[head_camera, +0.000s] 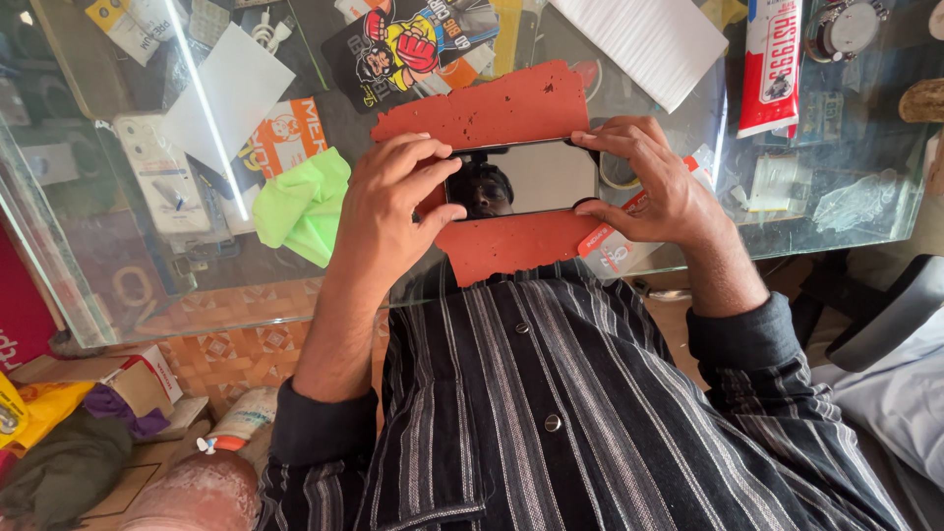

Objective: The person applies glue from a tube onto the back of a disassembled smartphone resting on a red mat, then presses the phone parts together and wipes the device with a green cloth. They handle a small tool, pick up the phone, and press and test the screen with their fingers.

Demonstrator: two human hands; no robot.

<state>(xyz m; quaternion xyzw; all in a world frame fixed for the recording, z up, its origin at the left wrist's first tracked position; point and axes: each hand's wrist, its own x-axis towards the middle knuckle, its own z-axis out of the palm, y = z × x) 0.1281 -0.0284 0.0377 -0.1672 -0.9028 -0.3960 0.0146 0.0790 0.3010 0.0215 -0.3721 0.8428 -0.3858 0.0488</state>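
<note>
At frame centre, the left hand (pixel 388 211) and right hand (pixel 654 182) are gripping a smartphone (pixel 526 177) by its ends. Fingers are clamping its edges above a red mat (pixel 492 113).

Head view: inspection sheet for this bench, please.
Surface: glass counter with a worn red mat on it.
Job's things: smartphone, dark screen, held level over the mat.
Clutter: green cloth, white card, lined paper, red-and-white packet, stickers under the glass.
Grippers: left hand and right hand pinch the smartphone's two ends.
Cables: white cable at top, partly seen.
Surroundings: cardboard box and bags on the floor; chair at right.
</note>
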